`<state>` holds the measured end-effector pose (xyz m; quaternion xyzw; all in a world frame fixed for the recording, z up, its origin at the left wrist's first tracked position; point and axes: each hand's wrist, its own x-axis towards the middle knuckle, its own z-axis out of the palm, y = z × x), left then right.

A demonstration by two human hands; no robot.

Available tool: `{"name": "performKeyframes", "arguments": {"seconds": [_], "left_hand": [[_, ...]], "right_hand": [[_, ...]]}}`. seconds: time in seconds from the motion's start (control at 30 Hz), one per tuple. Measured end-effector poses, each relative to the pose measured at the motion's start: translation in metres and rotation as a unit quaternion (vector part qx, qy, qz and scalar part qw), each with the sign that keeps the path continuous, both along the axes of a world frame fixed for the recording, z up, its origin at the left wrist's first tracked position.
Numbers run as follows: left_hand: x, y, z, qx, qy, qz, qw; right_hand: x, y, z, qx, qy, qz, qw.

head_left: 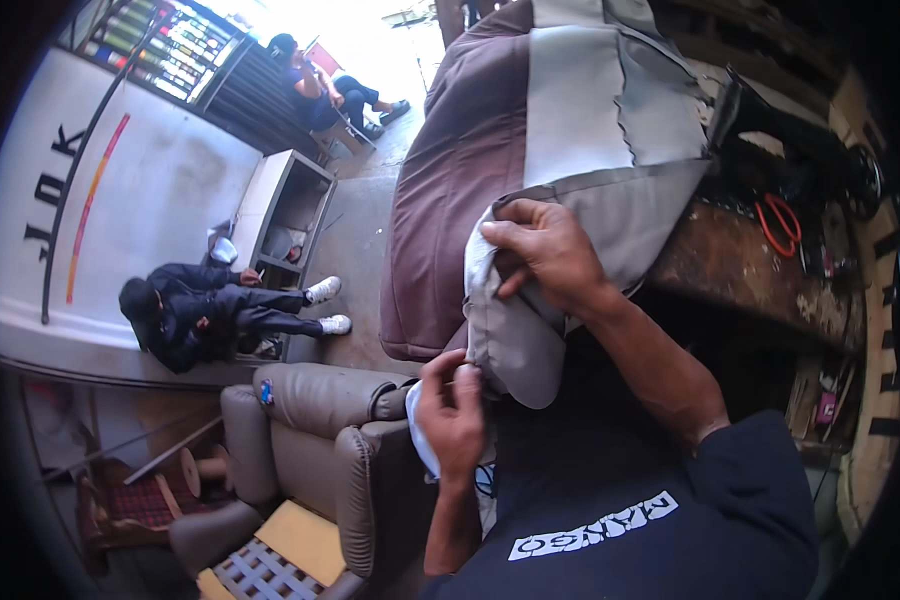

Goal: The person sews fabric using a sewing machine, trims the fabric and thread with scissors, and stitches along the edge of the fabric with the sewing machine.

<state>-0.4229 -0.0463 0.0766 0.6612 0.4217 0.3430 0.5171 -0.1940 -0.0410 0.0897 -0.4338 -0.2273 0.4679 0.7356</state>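
A padded upholstery cover (460, 150) in maroon and light grey hangs in front of me and reaches back over the workbench. Its grey flap with a pale underside lies across both hands. With thumb and fingers, my right hand (550, 255) pinches the flap's folded edge near the maroon panel. Lower and to the left, my left hand (452, 415) is closed on the lower part of the same edge, fingertips partly hidden. Behind the cover, at the right, a dark sewing machine (770, 130) stands on the worn wooden workbench (735, 270).
Orange-handled scissors (778, 225) lie beside the machine. A brown armchair (305, 410) with exposed webbing stands at lower left. One person (210, 310) sits by a white wall at left; another person (320, 90) sits farther back. A grey cabinet (295, 210) stands between them.
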Motion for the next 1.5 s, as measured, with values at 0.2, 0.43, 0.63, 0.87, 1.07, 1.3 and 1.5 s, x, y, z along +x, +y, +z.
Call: {"name": "performKeyframes", "arguments": {"seconds": [0.2, 0.43, 0.63, 0.87, 1.07, 1.3, 1.5], "left_hand": [[0.009, 0.017, -0.070, 0.176, 0.107, -0.087, 0.975], [-0.077, 0.038, -0.014, 0.066, 0.052, 0.000, 0.996], [-0.137, 0.076, 0.086, -0.002, 0.262, -0.161, 0.951], [-0.162, 0.099, 0.021, -0.008, -0.027, 0.033, 0.999], [-0.165, 0.105, -0.002, -0.090, -0.201, 0.059, 0.974], [-0.174, 0.130, 0.001, -0.133, -0.297, 0.091, 0.941], [-0.164, 0.138, -0.015, -0.104, -0.281, 0.124, 0.946]], "right_hand": [[-0.008, -0.004, -0.006, -0.042, -0.068, 0.010, 0.997], [0.001, -0.006, -0.008, -0.085, -0.087, 0.020, 0.992], [-0.002, -0.021, -0.013, -0.140, -0.126, 0.038, 0.981], [-0.011, -0.020, -0.021, -0.131, -0.170, 0.047, 0.976], [-0.016, -0.020, -0.018, -0.152, -0.242, 0.025, 0.958], [-0.023, -0.017, -0.013, -0.201, -0.335, 0.008, 0.921], [-0.026, -0.011, -0.017, -0.185, -0.401, -0.017, 0.897]]}}
